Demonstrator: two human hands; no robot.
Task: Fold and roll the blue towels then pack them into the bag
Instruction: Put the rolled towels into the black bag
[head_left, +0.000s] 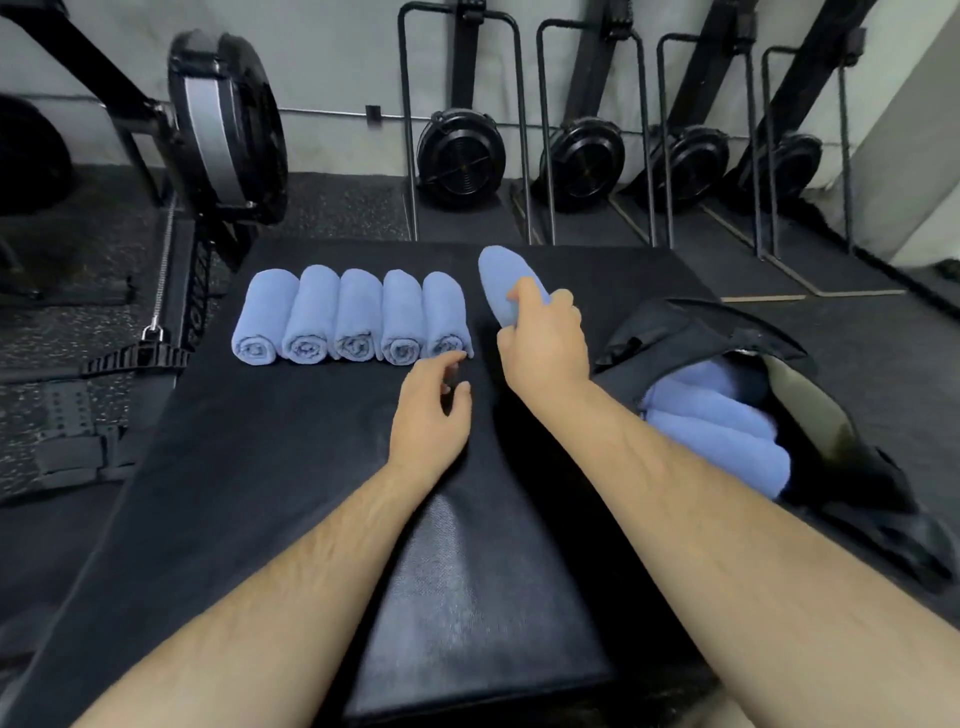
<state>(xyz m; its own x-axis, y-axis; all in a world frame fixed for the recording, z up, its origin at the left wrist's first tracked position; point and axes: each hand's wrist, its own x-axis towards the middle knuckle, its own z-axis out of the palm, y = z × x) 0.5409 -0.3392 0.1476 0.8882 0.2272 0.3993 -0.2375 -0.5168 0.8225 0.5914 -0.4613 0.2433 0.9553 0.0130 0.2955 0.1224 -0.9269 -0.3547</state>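
The right hand (543, 338) holds one rolled blue towel (501, 283), with its fingers and thumb curled round the near end of the roll. The far end of that towel sticks out past the fingers, up and to the left, above the black mat (291, 467). You cannot see if the roll touches the mat or is lifted off it, and the part under the fingers is hidden. The left hand (431, 410) holds nothing. Its fingers are loose and a little bent, and the fingertips are right by the near end of the last towel in the row. I cannot tell if they touch it. Five more rolled towels (353, 317) lie side by side in a neat row on the mat, to the left of the held one, with their swirly ends facing the person. On the right lies a black bag (691, 332), open, with more blue rolls (717, 426) packed inside. The right arm covers part of the bag, and the rolls deep inside are dark and hard to count. The bag's near end is blurry. Beyond the mat, black machines with round wheels (460, 156) stand along the grey wall. Another big one (228, 124) stands at the left, with a chain (163, 265) hanging by it.
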